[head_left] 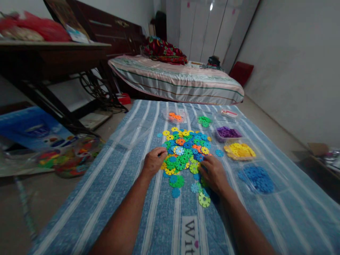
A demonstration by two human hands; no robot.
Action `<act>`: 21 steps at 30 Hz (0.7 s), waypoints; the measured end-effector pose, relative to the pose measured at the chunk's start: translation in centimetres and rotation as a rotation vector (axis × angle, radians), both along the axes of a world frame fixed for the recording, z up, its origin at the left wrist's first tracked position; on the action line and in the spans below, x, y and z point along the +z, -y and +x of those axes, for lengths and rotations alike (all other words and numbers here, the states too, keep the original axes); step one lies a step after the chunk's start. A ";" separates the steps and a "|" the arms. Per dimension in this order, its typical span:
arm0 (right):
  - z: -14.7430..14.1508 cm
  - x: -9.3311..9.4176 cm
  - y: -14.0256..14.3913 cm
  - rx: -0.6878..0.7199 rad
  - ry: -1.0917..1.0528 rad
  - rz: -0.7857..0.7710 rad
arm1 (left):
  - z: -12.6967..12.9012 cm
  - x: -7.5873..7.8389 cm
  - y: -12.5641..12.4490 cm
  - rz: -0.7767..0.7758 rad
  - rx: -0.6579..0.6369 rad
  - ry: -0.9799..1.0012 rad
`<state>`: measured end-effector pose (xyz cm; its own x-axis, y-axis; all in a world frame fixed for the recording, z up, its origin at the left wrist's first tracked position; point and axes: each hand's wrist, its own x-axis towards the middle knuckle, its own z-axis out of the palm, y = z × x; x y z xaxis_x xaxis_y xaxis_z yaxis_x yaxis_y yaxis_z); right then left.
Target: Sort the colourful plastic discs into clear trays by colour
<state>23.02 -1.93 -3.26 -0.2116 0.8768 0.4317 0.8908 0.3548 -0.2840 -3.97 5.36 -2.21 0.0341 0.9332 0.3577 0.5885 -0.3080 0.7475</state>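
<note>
A person seated at a blue striped mattress point(127, 198) works both hands into a mixed pile of plastic snowflake discs point(186, 150), seen from the head camera. The left hand point(154, 161) rests at the pile's left edge with fingers curled down onto the discs; whether it has pinched one cannot be told. The right hand point(214, 173) lies palm-down over the pile's lower right edge, fingers loosely spread and covering several pieces, with no firm hold visible. Loose strays sit just below the hands, among them a green disc point(176, 181) and a yellow-green disc point(204, 200). Beyond the pile, clear containers already hold single colours: orange pieces point(175, 117), green pieces point(204, 121), purple pieces point(228, 132), yellow pieces point(239, 150) and, nearest the right hand, blue pieces point(259, 179). Judged from this layout, sorting by colour is well under way, with the central heap still a dense mix of blue, green, yellow and orange. The next move would seem to call for pinching up one disc, or a few of one colour, without dragging its interlocking neighbours along, then carrying it to the matching container on the right. Off the mattress to the left, a bag of assorted discs point(75, 157) lies on the floor near a dark table point(53, 53); a made bed point(175, 79) stands behind.
</note>
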 end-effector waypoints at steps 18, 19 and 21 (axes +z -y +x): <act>0.3 -1.3 -0.2 -0.040 -0.008 0.033 | -0.2 -0.1 0.1 0.018 -0.003 0.026; 0.3 -1.3 -0.2 -0.038 -0.005 0.031 | -0.3 -0.2 0.1 0.019 -0.003 0.027; 0.3 -1.3 -0.2 -0.034 0.001 0.034 | -0.3 -0.4 0.0 0.020 -0.001 0.030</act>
<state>23.28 -1.69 -4.54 -0.1824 0.8683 0.4613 0.9026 0.3339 -0.2716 -4.31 5.40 -2.65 0.0240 0.9258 0.3772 0.5659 -0.3236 0.7583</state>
